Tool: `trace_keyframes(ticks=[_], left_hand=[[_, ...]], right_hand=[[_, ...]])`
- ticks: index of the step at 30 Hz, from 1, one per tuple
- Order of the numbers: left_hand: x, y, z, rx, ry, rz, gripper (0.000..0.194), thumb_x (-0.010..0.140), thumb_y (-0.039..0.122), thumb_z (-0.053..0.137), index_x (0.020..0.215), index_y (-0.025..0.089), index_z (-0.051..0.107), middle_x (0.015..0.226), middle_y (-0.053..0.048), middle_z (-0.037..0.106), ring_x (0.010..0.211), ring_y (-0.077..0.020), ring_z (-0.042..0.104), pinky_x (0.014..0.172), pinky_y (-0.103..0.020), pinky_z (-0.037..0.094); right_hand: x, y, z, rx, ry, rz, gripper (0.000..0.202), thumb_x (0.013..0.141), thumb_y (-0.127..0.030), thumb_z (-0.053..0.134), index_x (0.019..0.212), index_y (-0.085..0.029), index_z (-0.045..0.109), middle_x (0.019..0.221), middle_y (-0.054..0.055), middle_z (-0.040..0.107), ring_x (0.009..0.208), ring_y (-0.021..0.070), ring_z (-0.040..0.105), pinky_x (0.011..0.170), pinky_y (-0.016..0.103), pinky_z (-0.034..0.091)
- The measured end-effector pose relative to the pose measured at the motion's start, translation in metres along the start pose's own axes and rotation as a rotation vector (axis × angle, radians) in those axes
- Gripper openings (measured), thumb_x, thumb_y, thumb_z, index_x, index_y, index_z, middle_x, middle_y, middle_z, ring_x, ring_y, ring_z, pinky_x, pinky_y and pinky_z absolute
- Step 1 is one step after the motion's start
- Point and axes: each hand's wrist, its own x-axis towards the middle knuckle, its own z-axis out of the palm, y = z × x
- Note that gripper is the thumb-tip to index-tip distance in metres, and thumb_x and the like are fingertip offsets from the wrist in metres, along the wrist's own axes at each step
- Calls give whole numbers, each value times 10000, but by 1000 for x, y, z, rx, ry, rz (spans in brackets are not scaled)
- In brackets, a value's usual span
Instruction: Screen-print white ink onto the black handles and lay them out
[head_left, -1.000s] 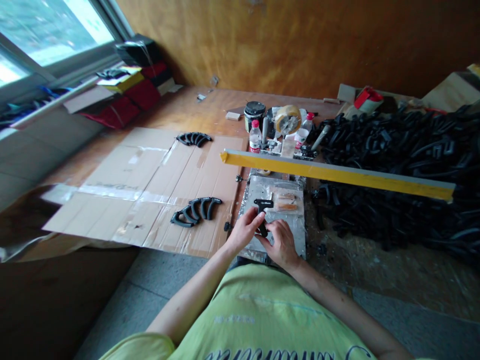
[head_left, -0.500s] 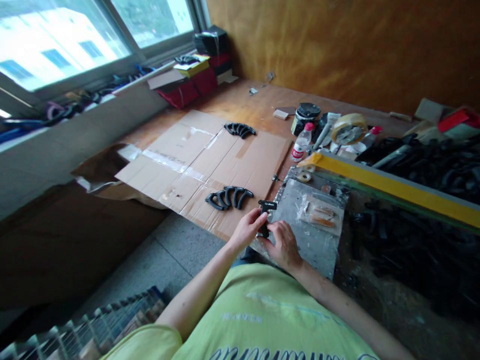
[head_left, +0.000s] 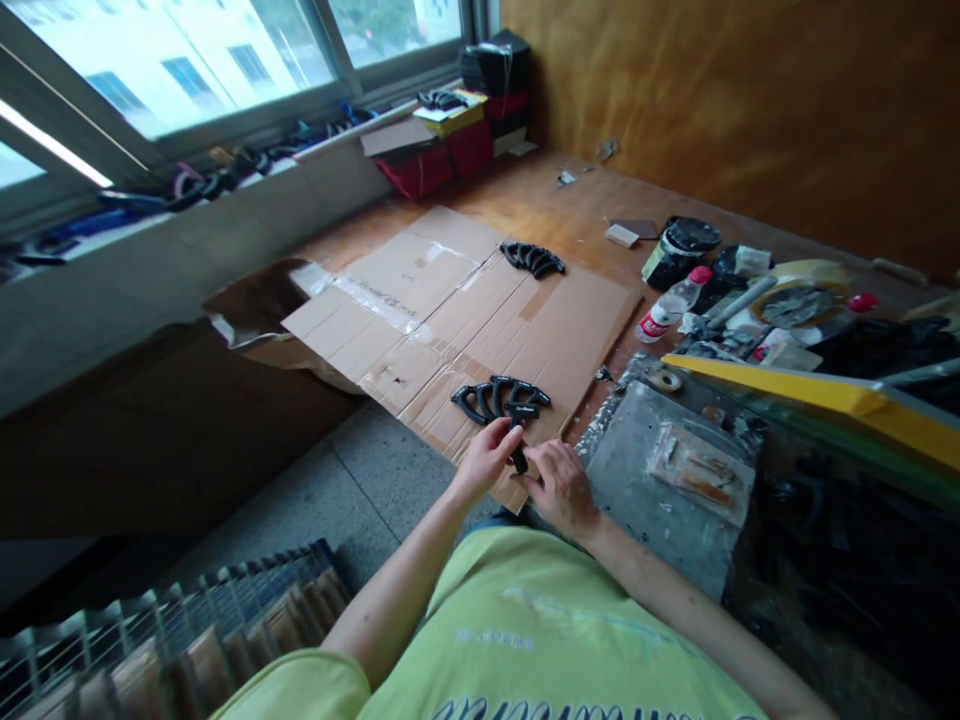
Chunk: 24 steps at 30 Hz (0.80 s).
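Observation:
My left hand (head_left: 484,462) pinches a black handle-like part (head_left: 523,411) with small pale lettering on its wide top end. At the part's narrow lower end, the bent fingers of my right hand (head_left: 564,488) are closed on it. Just beyond my hands, a fan-shaped row of similar black curved parts (head_left: 487,398) lies on the flattened cardboard (head_left: 420,350). Farther back on the same sheet is a second row of black parts (head_left: 534,260).
To the right stand a plastic bottle (head_left: 671,305), a black tub (head_left: 681,250) and a yellow-edged bin (head_left: 817,390) of dark parts. A grey board (head_left: 630,480) holds a small plastic bag (head_left: 701,465). Red boxes (head_left: 442,165) sit by the window.
My view has swung right, so the bench contents appear shifted. Both hands, still on the black part, have moved left over the cardboard, close to the nearer row.

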Motion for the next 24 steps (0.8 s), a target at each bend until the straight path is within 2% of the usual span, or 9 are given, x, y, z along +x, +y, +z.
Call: trace_keyframes(ticks=[3,7,10,13,16,19,21,24], left_hand=[[11,-29,-36,44,163,-79,477,842,578,523,1044,147,542,833,-56,683,634,-122,612,542,-208,480],[26,-67,-86,225,461,-319,383,921,495,407,1087,161,497,881,-70,710,625,-133,657,583,-243,518],[38,-80,-107,330,531,-418,393,926,507,381,1078,168,508,754,-59,701,600,-178,670,585,-279,515],[47,-83,-113,375,519,-452,389,904,540,414,1005,186,537,656,-48,679,584,-211,667,588,-304,504],[53,-84,-114,396,493,-472,368,870,563,466,906,205,547,627,-49,672,599,-225,669,592,-311,499],[53,-86,-114,383,463,-486,377,856,587,470,825,215,524,622,-51,674,574,-220,662,576,-310,499],[52,-88,-113,354,444,-494,390,859,601,449,800,219,500,633,-55,680,554,-214,659,555,-307,501],[51,-90,-113,298,427,-503,396,859,615,439,804,224,467,670,-60,695,551,-209,664,533,-302,509]], right_hand=[[7,15,12,11,-58,47,277,906,-342,589,1123,-171,583,988,91,652,954,237,556,851,400,467],[19,46,32,27,-105,168,197,918,-275,565,1079,-175,619,987,80,656,969,226,555,869,389,476],[37,61,50,-6,-184,208,193,914,-239,559,1075,-171,641,1019,80,651,1003,224,539,902,373,457],[60,61,66,-110,-308,239,231,915,-267,552,1110,-187,649,1054,89,640,1045,235,513,917,365,419],[81,52,82,-260,-422,335,304,910,-376,550,1158,-222,635,1072,112,626,1063,258,491,903,387,377],[95,45,97,-361,-523,443,369,888,-477,548,1121,-207,645,1065,141,624,1046,278,493,900,419,340],[100,43,105,-391,-551,485,400,874,-511,546,1069,-181,661,1063,156,625,1047,291,496,899,431,328],[102,47,110,-387,-536,518,374,872,-484,542,1034,-175,679,1064,152,631,1061,297,498,895,432,324]])
